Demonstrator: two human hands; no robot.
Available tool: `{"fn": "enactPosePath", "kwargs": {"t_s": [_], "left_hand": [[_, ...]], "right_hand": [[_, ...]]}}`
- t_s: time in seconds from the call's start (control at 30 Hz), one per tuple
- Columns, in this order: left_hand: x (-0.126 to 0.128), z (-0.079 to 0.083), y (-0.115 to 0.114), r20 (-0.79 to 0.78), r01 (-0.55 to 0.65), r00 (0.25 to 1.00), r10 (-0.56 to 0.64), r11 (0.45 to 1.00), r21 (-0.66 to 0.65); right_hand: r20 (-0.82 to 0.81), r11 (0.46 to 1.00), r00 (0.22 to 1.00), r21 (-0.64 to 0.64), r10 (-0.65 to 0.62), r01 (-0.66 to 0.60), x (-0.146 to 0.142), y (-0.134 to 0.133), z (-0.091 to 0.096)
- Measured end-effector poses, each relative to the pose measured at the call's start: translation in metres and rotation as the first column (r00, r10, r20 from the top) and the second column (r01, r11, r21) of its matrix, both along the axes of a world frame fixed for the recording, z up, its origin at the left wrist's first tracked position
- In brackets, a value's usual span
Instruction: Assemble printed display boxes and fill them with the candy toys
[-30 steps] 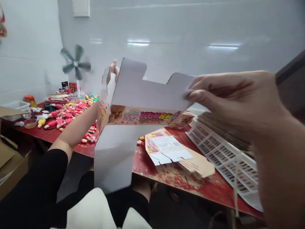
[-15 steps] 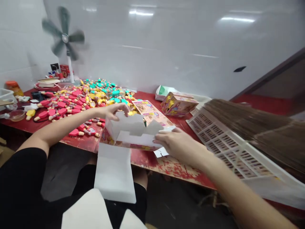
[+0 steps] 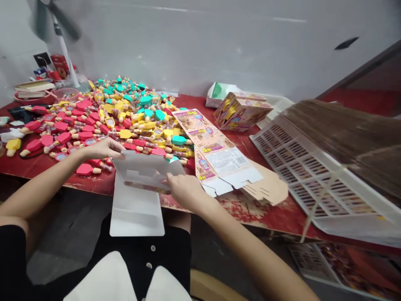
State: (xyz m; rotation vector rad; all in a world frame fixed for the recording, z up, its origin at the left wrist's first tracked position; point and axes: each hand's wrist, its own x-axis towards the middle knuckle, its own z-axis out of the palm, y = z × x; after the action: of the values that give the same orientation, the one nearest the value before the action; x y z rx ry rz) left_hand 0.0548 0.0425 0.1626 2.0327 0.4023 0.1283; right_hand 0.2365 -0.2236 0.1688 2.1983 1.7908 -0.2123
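Observation:
A partly folded white-backed carton (image 3: 145, 170) sits at the table's front edge, its printed side mostly underneath. A long white flap (image 3: 136, 213) hangs from it toward my lap. My left hand (image 3: 102, 149) is shut on the carton's far left edge. My right hand (image 3: 186, 192) grips its near right edge. To the right lies a flat printed carton blank (image 3: 219, 154). Beyond that stands a folded printed box (image 3: 242, 111). A large heap of pink, yellow and teal candy-like items (image 3: 125, 119) lies just beyond my left hand.
The red table (image 3: 250, 213) has worn paint. A white lattice rack (image 3: 308, 175) lies at right under a brown strand bundle (image 3: 344, 129). A fan (image 3: 59, 37) and books (image 3: 34, 88) stand far left. Printed sheets (image 3: 341, 267) lie below the table.
My view has tilted down and shows more of the table. My hands have lowered the carton to the table's front edge and moved closer together, and the flat blank now shows fully.

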Motion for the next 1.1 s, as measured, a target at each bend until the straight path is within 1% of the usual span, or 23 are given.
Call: {"fn": "enactPosePath", "kwargs": {"t_s": [0.03, 0.07, 0.1, 0.13, 0.2, 0.27, 0.33, 0.37, 0.4, 0.47, 0.53, 0.57, 0.67, 0.7, 0.77, 0.83, 0.87, 0.93, 1.0, 1.03, 1.07, 1.1], "left_hand": [[-0.001, -0.004, -0.006, -0.011, -0.003, 1.0, 0.003, 0.999, -0.037], [0.0, -0.01, -0.014, 0.017, -0.031, 0.999, 0.032, 0.998, -0.059], [0.0, -0.016, -0.022, 0.059, -0.048, 0.997, 0.052, 0.997, -0.062], [0.0, -0.022, -0.031, 0.117, -0.056, 0.991, 0.06, 0.998, -0.043], [-0.003, -0.033, -0.044, 0.222, -0.075, 0.973, 0.068, 0.997, 0.022], [-0.009, -0.04, -0.05, 0.312, -0.16, 0.94, 0.139, 0.986, 0.045], [-0.013, -0.046, -0.054, 0.362, -0.257, 0.901, 0.241, 0.967, -0.005], [-0.013, -0.049, -0.057, 0.36, -0.273, 0.894, 0.267, 0.961, -0.035], [-0.013, -0.054, -0.06, 0.347, -0.262, 0.9, 0.265, 0.963, -0.058], [-0.01, -0.068, -0.07, 0.309, -0.182, 0.931, 0.195, 0.981, -0.07], [-0.012, -0.091, -0.079, 0.312, -0.097, 0.944, 0.107, 0.994, -0.045], [-0.015, -0.105, -0.082, 0.334, -0.078, 0.939, 0.083, 0.997, -0.028], [-0.031, -0.145, -0.079, 0.39, -0.095, 0.918, 0.066, 0.994, 0.056], [-0.035, -0.156, -0.075, 0.381, -0.087, 0.924, 0.04, 0.99, 0.107], [-0.036, -0.172, -0.067, 0.343, -0.023, 0.938, -0.055, 0.976, 0.218], [-0.028, -0.182, -0.061, 0.345, 0.033, 0.928, -0.136, 0.957, 0.289], [-0.023, -0.185, -0.059, 0.374, 0.028, 0.916, -0.146, 0.953, 0.303], [-0.011, -0.188, -0.058, 0.438, -0.043, 0.892, -0.109, 0.945, 0.323], [-0.003, -0.19, -0.061, 0.483, -0.136, 0.875, -0.042, 0.934, 0.329], [-0.001, -0.19, -0.063, 0.497, -0.176, 0.867, -0.01, 0.929, 0.325], [0.001, -0.191, -0.066, 0.506, -0.201, 0.862, 0.011, 0.925, 0.323], [0.002, -0.191, -0.068, 0.512, -0.213, 0.858, 0.021, 0.923, 0.32]], "right_hand": [[0.021, 0.999, 1.0, 0.046, -0.019, 0.018, -0.006, 0.005, -0.005], [0.022, 0.996, 1.0, 0.093, 0.005, -0.007, -0.014, 0.011, -0.01], [0.0, 0.991, 0.998, 0.12, 0.057, -0.057, -0.02, 0.016, -0.014], [-0.04, 0.986, 0.992, 0.123, 0.12, -0.114, -0.025, 0.02, -0.017], [-0.137, 0.979, 0.97, 0.065, 0.199, -0.192, -0.025, 0.024, -0.019], [-0.178, 0.983, 0.969, -0.021, 0.173, -0.18, -0.012, 0.021, -0.017], [-0.21, 0.993, 0.973, -0.039, 0.099, -0.109, 0.004, 0.015, -0.017], [-0.246, 0.997, 0.967, -0.042, 0.058, -0.071, 0.01, 0.014, -0.02], [-0.289, 0.998, 0.957, -0.049, 0.017, -0.033, 0.014, 0.014, -0.024], [-0.37, 0.998, 0.928, -0.059, -0.053, 0.034, 0.014, 0.018, -0.04], [-0.424, 0.997, 0.902, -0.04, -0.076, 0.066, 0.011, 0.024, -0.06], [-0.451, 0.996, 0.888, -0.021, -0.085, 0.085, 0.011, 0.027, -0.07], [-0.531, 0.992, 0.842, 0.028, -0.093, 0.127, 0.021, 0.03, -0.093], [-0.554, 0.99, 0.827, 0.037, -0.092, 0.135, 0.026, 0.032, -0.098], [-0.586, 0.986, 0.804, 0.059, -0.095, 0.159, 0.033, 0.036, -0.104], [-0.602, 0.975, 0.793, 0.104, -0.096, 0.197, 0.03, 0.04, -0.105], [-0.604, 0.967, 0.791, 0.137, -0.092, 0.217, 0.025, 0.038, -0.105], [-0.604, 0.948, 0.794, 0.212, -0.064, 0.238, 0.012, 0.025, -0.105], [-0.603, 0.935, 0.798, 0.269, -0.024, 0.231, 0.002, -0.004, -0.109], [-0.584, 0.907, 0.811, 0.336, -0.011, 0.255, 0.0, -0.021, -0.113], [-0.554, 0.856, 0.833, 0.423, -0.016, 0.298, 0.002, -0.037, -0.117], [-0.518, 0.781, 0.854, 0.517, -0.041, 0.351, 0.007, -0.051, -0.123]]}}
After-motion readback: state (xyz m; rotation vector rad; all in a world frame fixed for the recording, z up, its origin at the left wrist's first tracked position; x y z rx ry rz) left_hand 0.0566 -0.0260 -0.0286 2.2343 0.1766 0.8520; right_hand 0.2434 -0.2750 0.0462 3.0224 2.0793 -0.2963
